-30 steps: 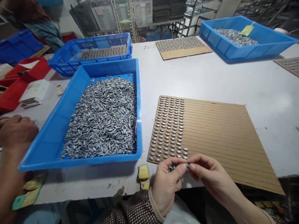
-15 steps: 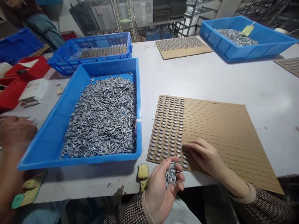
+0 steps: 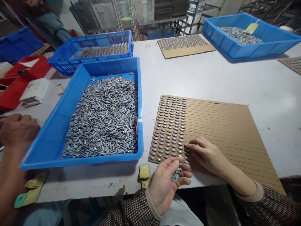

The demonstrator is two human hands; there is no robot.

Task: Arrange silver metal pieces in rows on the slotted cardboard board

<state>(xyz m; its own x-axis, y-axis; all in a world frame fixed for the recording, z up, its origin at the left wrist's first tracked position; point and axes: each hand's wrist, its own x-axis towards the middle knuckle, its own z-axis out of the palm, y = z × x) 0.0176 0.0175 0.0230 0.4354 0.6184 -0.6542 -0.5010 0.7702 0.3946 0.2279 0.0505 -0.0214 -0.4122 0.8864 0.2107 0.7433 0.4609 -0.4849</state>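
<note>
My left hand hovers at the table's near edge, cupped around a small heap of grey metal pieces. My right hand rests on the slotted cardboard sheet, its fingertips pinched at the end of a row of set pieces; what they pinch is too small to make out. The sheet's left part is filled with rows of the oval pieces. A blue tray heaped with loose metal pieces stands to the left of the sheet.
Another person's hand lies at the far left by the tray. A blue crate, red bins and a white box stand at the back left. A second filled cardboard sheet and another blue tray sit at the back right.
My right hand went from my left hand's fingers out onto the cardboard sheet and stayed there. My left hand opened to show its heap, then curled around it again.
</note>
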